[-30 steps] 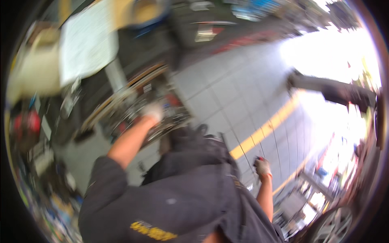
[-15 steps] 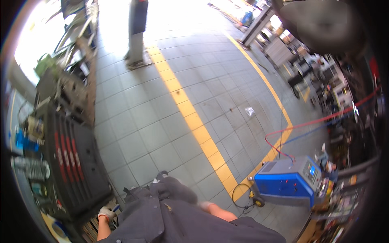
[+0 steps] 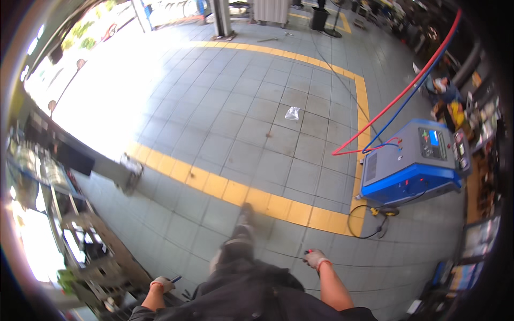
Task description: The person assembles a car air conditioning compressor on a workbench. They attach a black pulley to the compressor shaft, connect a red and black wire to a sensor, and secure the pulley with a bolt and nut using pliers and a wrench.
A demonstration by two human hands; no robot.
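My left hand [image 3: 160,284], in a pale work glove, is at the lower left, closed around a slim tool with a dark blue end [image 3: 175,279] pointing out past the thumb. My right hand [image 3: 315,258], gloved too, hangs in front of me on the right, closed on a small thing with a red and black end [image 3: 308,252]. Most of that thing is hidden by the fingers, and I cannot make out its kind. Both hands hang apart from each other above the tiled floor [image 3: 214,230]. One of my legs is stretched forward toward the yellow line [image 3: 235,192].
On the right stands a blue and grey wheeled machine [image 3: 407,171] with red and blue hoses [image 3: 399,101] rising from it. A black cable [image 3: 350,227] lies beside it. A clear plastic bag [image 3: 292,113] is on the floor. A lift post base [image 3: 128,174] and metal rack [image 3: 99,257] stand left.
My view has turned and moved toward the bay. The dark tool cabinet on the left has left view. My right hand has swung out from beside my body.
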